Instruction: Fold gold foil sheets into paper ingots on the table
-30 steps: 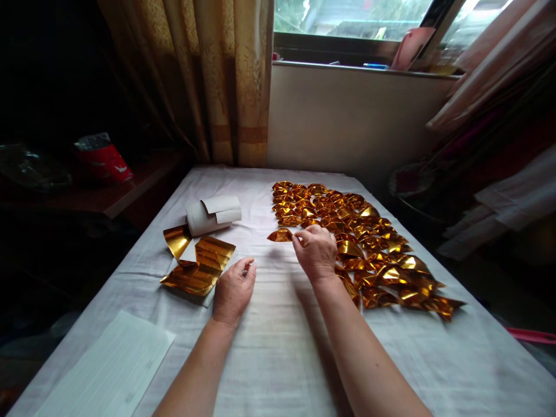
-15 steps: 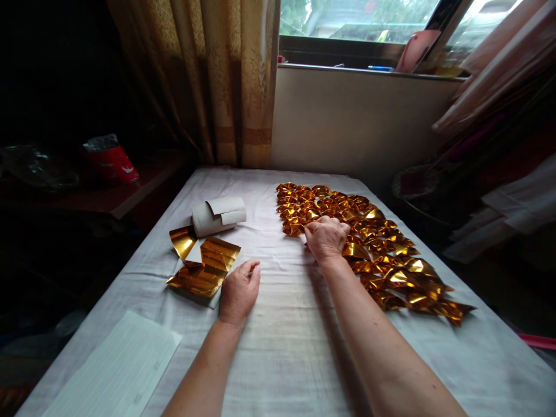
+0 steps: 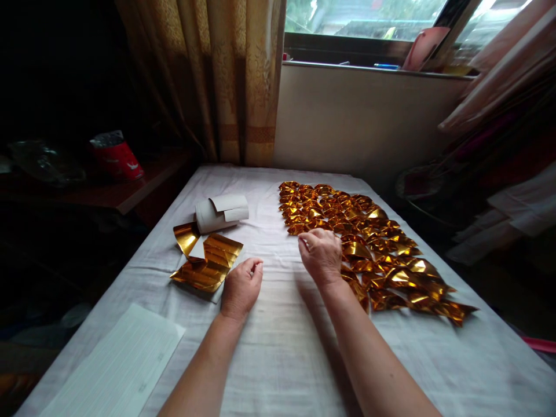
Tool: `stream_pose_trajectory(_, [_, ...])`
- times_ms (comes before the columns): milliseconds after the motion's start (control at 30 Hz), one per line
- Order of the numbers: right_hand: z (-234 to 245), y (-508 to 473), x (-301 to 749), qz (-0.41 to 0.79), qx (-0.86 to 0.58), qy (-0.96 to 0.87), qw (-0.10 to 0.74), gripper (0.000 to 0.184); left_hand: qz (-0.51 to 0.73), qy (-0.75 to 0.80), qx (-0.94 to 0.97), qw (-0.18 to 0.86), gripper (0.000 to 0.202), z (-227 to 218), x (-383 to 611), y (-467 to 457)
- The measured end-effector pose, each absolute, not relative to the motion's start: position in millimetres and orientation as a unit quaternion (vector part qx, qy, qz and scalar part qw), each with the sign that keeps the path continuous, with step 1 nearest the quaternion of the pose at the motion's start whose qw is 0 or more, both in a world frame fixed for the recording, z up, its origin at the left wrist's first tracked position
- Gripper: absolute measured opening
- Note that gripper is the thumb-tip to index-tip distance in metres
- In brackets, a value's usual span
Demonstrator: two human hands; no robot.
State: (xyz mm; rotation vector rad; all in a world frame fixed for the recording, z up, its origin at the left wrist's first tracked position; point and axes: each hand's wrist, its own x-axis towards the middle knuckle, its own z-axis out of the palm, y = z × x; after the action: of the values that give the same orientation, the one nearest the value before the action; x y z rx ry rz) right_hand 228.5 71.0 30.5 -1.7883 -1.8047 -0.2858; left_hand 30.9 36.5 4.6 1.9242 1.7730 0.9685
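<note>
My right hand (image 3: 321,255) hovers at the near left edge of a spread of several folded gold foil pieces (image 3: 369,237). Its fingers are curled together and no foil shows in them. My left hand (image 3: 241,286) rests on the white cloth (image 3: 278,359) with its fingers loosely curled and nothing in them. It lies just right of a small stack of flat gold foil sheets (image 3: 208,263). The folded pieces lie in overlapping rows that run from the far middle of the table to its near right.
A white paper roll (image 3: 219,211) lies behind the foil sheets. A white lined sheet (image 3: 117,365) sits at the near left corner. A red container (image 3: 115,159) stands on a dark side shelf at left. Curtain (image 3: 226,81) and wall bound the far edge.
My right hand carried a folded gold piece from the cloth to the left edge of the rows, left it there and drew back toward me. The left hand stayed put.
</note>
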Motion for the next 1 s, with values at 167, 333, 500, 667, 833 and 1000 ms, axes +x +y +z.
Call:
stream_pose_trajectory(167, [10, 33, 208, -0.021, -0.649, -0.712, 0.269, 0.015, 0.278, 0.629, 0.716, 0.12, 0.017, 27, 23, 35])
stream_pose_trajectory(333, [-1, 12, 205, 0.032, -0.637, -0.726, 0.256, 0.014, 0.152, 0.693, 0.705, 0.002, 0.029, 46, -4, 38])
stream_pose_trajectory(500, [-4, 6, 205, 0.055, -0.623, -0.724, 0.29, 0.016, 0.042, 0.717, 0.696, -0.006, 0.035, 48, -21, 39])
stream_pose_trajectory(667, [-5, 3, 208, 0.073, -0.61, -0.73, 0.3, 0.018, 0.009, 0.717, 0.697, -0.003, 0.024, 48, -21, 36])
stream_pose_trajectory(833, [-7, -4, 213, 0.085, -0.598, -0.734, 0.309, 0.018, 0.015, 0.706, 0.708, 0.002, 0.014, 51, -20, 35])
stream_pose_trajectory(1000, [-7, -9, 216, 0.092, -0.59, -0.734, 0.323, 0.018, -0.027, 0.712, 0.702, 0.01, 0.025, 60, -19, 34])
